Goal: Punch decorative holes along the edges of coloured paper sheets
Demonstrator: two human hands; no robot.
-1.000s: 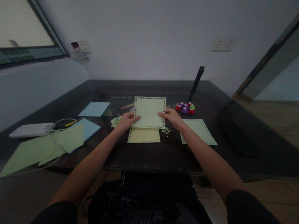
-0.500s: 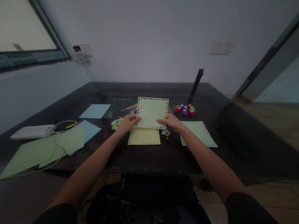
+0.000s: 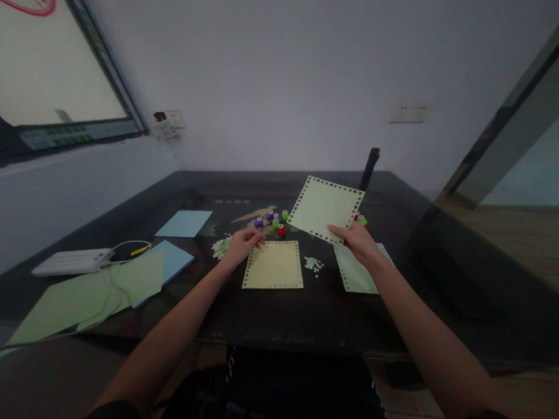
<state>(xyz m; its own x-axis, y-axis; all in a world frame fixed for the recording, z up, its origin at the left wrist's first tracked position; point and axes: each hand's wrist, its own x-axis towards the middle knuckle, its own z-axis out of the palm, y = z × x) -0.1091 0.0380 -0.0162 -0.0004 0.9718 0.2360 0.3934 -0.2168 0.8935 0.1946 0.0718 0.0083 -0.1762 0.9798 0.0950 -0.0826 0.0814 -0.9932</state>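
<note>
My right hand point(image 3: 359, 242) pinches the near edge of a pale green punched sheet point(image 3: 325, 208) and holds it tilted in the air, above another green punched sheet point(image 3: 355, 273) lying on the dark table point(image 3: 330, 312). My left hand point(image 3: 243, 243) rests with loosely curled fingers at the top left corner of a yellow punched sheet point(image 3: 273, 265) that lies flat in front of me. It holds nothing I can make out. Small coloured punches point(image 3: 272, 220) stand just beyond the yellow sheet, and two more punches point(image 3: 360, 219) peek out behind the raised sheet.
Paper scraps point(image 3: 221, 246) lie left of the yellow sheet and more scraps point(image 3: 313, 264) to its right. Blue sheets point(image 3: 184, 222), green sheets point(image 3: 85, 298) and a white power strip point(image 3: 70, 261) with cable sit at the left. A black post point(image 3: 368, 168) stands at the back.
My left hand let go of the green punched sheet and dropped to the yellow sheet. My right hand carried the green sheet up and to the right. The camera view tilted upward.
</note>
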